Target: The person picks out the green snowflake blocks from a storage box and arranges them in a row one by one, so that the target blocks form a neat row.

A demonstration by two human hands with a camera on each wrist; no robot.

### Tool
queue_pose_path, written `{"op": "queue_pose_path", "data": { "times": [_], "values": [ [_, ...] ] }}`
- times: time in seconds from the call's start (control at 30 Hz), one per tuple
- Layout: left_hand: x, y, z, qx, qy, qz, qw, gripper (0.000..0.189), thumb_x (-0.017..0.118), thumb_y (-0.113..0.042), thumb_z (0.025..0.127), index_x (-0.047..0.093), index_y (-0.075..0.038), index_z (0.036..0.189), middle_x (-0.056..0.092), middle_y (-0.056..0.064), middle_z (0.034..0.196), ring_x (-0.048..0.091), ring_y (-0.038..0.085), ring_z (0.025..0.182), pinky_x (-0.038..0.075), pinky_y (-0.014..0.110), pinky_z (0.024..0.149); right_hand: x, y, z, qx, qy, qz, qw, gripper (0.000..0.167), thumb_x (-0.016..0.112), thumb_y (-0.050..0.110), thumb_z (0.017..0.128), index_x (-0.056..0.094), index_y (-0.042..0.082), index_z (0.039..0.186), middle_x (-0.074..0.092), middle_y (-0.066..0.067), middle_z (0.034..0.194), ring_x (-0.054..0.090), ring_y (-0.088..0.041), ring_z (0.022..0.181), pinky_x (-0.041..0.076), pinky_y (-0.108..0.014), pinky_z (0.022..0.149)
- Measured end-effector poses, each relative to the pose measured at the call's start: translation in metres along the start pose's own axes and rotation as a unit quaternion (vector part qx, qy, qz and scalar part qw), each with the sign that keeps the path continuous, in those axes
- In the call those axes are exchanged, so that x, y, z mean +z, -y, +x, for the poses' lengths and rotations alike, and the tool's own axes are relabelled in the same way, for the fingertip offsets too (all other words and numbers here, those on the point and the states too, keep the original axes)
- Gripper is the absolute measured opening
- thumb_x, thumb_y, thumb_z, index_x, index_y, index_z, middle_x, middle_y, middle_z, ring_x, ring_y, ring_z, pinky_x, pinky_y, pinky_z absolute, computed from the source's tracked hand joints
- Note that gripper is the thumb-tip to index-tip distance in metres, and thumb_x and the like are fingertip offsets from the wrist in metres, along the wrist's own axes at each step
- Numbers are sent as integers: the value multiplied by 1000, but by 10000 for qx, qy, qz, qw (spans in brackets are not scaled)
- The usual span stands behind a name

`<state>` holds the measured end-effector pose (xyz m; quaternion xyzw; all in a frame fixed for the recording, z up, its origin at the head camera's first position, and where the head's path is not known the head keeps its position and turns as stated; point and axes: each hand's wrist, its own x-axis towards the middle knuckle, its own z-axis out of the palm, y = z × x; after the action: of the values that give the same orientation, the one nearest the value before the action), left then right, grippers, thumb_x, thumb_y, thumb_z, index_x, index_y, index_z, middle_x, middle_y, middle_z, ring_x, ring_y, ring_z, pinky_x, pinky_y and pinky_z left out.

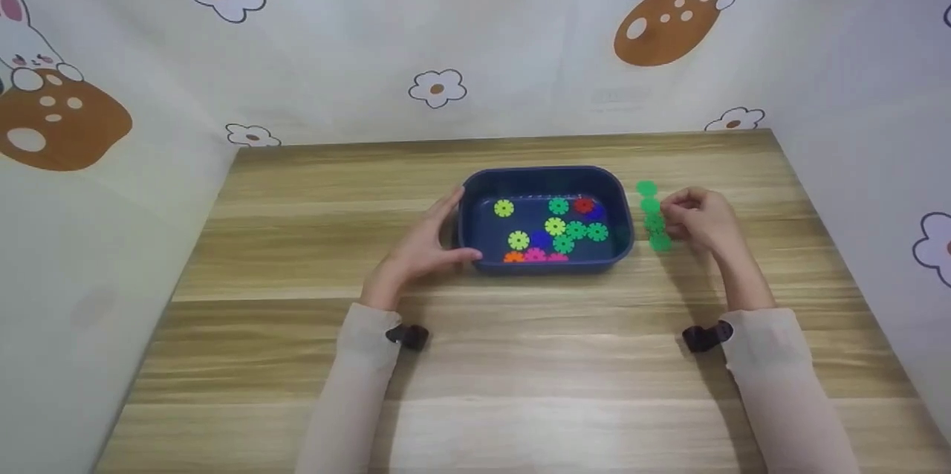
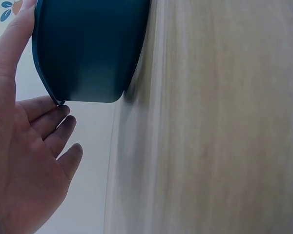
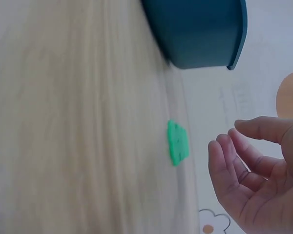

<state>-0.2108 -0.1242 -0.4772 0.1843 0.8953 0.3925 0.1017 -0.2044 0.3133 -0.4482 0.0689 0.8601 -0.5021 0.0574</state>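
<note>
A dark blue plastic tub (image 1: pixel 483 175) stands on the wooden table, holding several notched, flower-shaped discs (image 1: pixel 555 226) in yellow, green, red, blue, pink and orange. My left hand (image 1: pixel 426 242) holds the tub's left end, its thumb on the near rim and fingertips at the far left corner; the remaining fingers hang loose in the left wrist view. To the tub's right lies a row of green discs (image 1: pixel 654 223) running front to back. Beside that row is my right hand (image 1: pixel 702 220), fingers loosely bent. In the right wrist view its thumb and index tips nearly meet, with nothing between them.
The wood-grain table (image 1: pixel 520 370) meets patterned cloth walls (image 1: pixel 334 73) at the back and both sides. A black wrist band with a small camera sits at each cuff, the left one (image 1: pixel 409 336) and the right one (image 1: pixel 706 338).
</note>
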Motion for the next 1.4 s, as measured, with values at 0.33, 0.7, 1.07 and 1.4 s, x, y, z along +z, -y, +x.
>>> {"op": "queue_pose_path", "data": {
  "times": [0.33,0.7,1.07,1.4],
  "values": [
    [1,2,0,32,-9,-99,9999,110,82,-54,76,17,-27,161,16,4,169,18,29,155,19,51,126,19,32,1,-505,-105,506,9974,24,62,9,96,59,-12,108,60,14,79,65,3,69,60,-17,68],
    [2,2,-2,-29,-25,-61,10000,110,83,-50,76,17,-25,161,16,4,169,18,28,155,20,50,126,52,63,-2,-769,295,507,9953,26,64,10,96,62,-12,110,63,2,87,66,-2,71,61,-18,69],
    [1,2,-2,-40,-40,-5,10000,110,81,-55,76,17,-29,161,17,4,169,18,29,155,20,52,126,90,69,1,-668,1379,-168,9880,23,59,11,99,65,-7,111,69,-24,106,69,-15,84,62,-28,80],
    [0,-1,0,-26,2,24,10000,108,82,-49,77,18,-27,161,17,5,169,18,29,155,19,52,126,108,60,3,-904,1840,-1698,9639,24,60,21,99,70,3,111,72,-15,108,69,-24,93,56,-37,85]
  ]
}}
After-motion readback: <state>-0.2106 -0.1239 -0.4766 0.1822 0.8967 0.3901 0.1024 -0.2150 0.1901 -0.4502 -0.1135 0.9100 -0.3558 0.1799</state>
